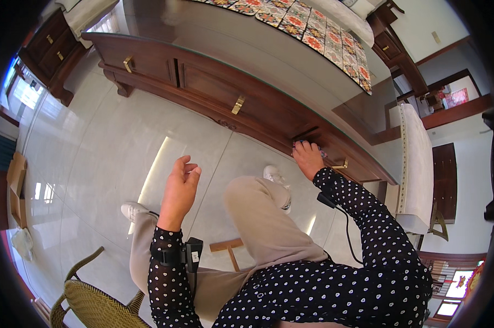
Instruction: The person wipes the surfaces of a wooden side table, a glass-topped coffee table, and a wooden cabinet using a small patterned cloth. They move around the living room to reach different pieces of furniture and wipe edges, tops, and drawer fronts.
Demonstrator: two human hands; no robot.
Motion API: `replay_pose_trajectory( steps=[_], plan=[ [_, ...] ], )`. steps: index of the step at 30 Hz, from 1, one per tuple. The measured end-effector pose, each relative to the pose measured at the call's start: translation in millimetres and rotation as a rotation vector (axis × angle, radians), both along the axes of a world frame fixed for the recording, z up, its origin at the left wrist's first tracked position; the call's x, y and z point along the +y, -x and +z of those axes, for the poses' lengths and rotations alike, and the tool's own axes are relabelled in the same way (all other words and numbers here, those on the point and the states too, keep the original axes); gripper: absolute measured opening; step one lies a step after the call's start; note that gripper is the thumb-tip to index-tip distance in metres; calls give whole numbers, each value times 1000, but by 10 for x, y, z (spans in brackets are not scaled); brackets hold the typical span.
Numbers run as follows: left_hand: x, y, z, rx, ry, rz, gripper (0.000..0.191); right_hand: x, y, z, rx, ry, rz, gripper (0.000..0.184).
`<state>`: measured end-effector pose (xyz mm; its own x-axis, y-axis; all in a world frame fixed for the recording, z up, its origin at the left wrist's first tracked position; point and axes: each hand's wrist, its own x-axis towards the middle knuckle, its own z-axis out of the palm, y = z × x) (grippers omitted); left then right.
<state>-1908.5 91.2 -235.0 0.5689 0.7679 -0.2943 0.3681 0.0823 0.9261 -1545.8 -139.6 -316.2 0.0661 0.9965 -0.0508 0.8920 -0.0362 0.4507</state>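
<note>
My right hand (308,158) presses a patterned cloth (321,151) against the front of a dark wooden coffee table (214,86), just beside a brass drawer pull (340,165). Much of the cloth is hidden under the fingers. My left hand (182,188) hangs over the tiled floor with its fingers loosely bent and apart, holding nothing. Two more brass pulls, one in the middle (238,105) and one at the left (127,64), are on the table's front. A floral-patterned mat (312,35) lies on the glossy tabletop.
A woven chair (99,305) stands at the lower left. A small wooden cabinet (50,53) is at the upper left, a pale upholstered seat (417,164) at the right. A cardboard box (17,188) lies by the left wall. A cable hangs from each forearm device.
</note>
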Motion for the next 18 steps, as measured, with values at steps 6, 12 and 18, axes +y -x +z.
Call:
replay_pose_trajectory(
  steps=[6, 12, 18],
  plan=[
    [2, 17, -113, -4, -6, 11, 44, -631, -153, 285, -16, -80, -103, 27],
    [-22, 43, -111, 21, -32, -5, 44, -1022, -218, 659, -8, -201, -213, 30],
    [-7, 93, -78, 20, -81, 1, 45, -735, -66, 788, 7, -393, -198, 29]
  ],
)
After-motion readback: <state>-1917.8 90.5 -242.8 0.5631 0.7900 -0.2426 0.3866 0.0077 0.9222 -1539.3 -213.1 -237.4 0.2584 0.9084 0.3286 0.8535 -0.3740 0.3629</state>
